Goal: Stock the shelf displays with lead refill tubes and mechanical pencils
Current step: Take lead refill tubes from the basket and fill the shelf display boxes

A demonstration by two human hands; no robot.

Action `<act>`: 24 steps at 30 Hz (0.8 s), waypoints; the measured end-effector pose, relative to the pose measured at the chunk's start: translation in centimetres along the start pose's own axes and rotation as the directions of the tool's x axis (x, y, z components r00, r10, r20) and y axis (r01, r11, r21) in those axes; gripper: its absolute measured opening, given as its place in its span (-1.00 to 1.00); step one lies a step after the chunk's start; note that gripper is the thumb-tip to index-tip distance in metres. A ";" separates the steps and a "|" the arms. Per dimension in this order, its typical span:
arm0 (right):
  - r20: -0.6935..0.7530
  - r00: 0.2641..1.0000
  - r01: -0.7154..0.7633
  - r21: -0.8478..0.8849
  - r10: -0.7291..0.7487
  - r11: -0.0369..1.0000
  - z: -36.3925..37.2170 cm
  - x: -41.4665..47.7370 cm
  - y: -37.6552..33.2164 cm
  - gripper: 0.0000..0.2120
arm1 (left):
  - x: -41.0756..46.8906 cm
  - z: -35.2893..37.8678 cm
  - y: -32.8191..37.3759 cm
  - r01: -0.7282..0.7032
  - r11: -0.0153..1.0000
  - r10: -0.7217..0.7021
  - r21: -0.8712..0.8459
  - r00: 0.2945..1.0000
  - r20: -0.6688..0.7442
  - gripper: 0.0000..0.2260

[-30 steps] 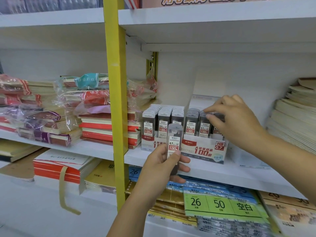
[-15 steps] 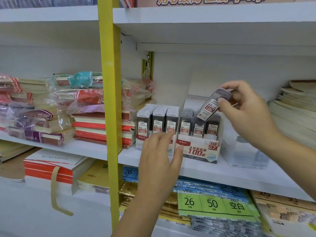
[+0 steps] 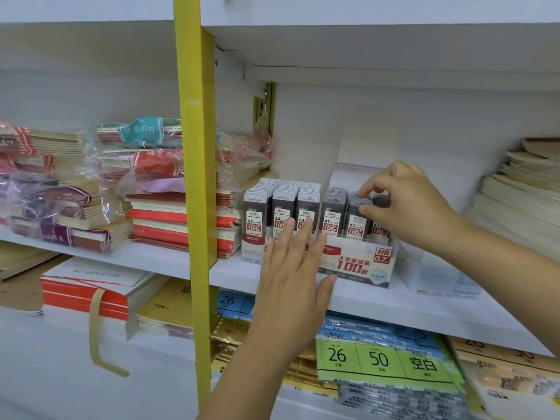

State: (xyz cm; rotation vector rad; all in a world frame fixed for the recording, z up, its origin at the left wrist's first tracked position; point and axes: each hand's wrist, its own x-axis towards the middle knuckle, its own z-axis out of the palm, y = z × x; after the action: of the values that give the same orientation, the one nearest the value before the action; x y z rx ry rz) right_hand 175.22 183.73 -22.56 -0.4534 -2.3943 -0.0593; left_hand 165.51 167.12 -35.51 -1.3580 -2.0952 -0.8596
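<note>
Nearest, on the level below, green-labelled packs [image 3: 378, 359] are lying flat. Above them the left grip [image 3: 291, 277] is reaching up with fingers straight and spread, pressing against the fronts of two display boxes [image 3: 357, 265] that are standing side by side at the front edge of the white shelf [image 3: 394, 307], just right of the yellow upright [image 3: 197, 177]. Further in, the right grip [image 3: 406, 204] is pinching the top of a lead refill tube [image 3: 381, 201] between thumb and forefinger at the right-hand box's rows of upright tubes. Stacked notebooks [image 3: 521, 201] are lying towards the shelf's right end.
</note>
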 end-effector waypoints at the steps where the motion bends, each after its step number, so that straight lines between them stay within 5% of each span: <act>1: -0.003 1.000 -0.003 -0.055 0.003 0.998 0.0 0.0 0.0 -0.82 | 0.0 0.0 0.0 -0.005 1.000 0.005 -0.009 1.000 -0.004 -0.43; 5: -0.020 1.000 0.008 -0.150 -0.011 0.989 -0.4 -1.0 -0.2 -0.67 | -0.5 -0.3 0.3 -0.010 0.993 0.006 -0.114 0.999 -0.039 -0.48; 10: -0.287 0.957 0.135 0.304 -0.045 0.943 -1.5 -8.2 -2.1 -0.77 | -3.9 -1.1 1.1 -0.015 0.956 -0.041 -0.294 0.982 -0.183 -0.65; 12: -0.257 0.966 0.128 0.524 0.014 0.842 -0.6 -12.7 -2.8 -0.80 | -6.7 -0.6 1.3 0.000 0.949 -0.035 -0.314 0.994 -0.106 -0.70; 14: -0.142 0.987 0.031 0.640 0.079 0.768 1.4 -17.2 -3.0 -0.79 | -10.5 0.7 0.8 0.034 0.949 0.003 -0.313 0.993 0.116 -0.71; 18: 0.289 0.915 -0.403 0.618 0.282 0.675 9.8 -27.9 -1.1 -0.71 | -21.4 5.0 -2.3 0.196 0.962 -0.035 -0.191 0.781 0.624 -0.68; 21: 0.557 0.713 -0.685 0.422 0.426 0.594 16.9 -37.1 0.3 -0.79 | -28.8 8.5 -3.5 0.401 0.913 -0.202 -0.076 0.607 0.768 -0.70; 24: 0.721 0.518 -0.783 0.184 0.460 0.594 22.0 -44.3 1.1 -0.81 | -33.9 11.8 -3.7 0.536 0.844 -0.306 0.017 0.456 0.836 -0.67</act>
State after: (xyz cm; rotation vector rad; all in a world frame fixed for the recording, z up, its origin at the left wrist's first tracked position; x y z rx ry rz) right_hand 192.81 174.77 -67.90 -1.2499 -2.5015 1.2170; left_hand 174.18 153.93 -67.97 -1.5678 -3.2840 -0.7597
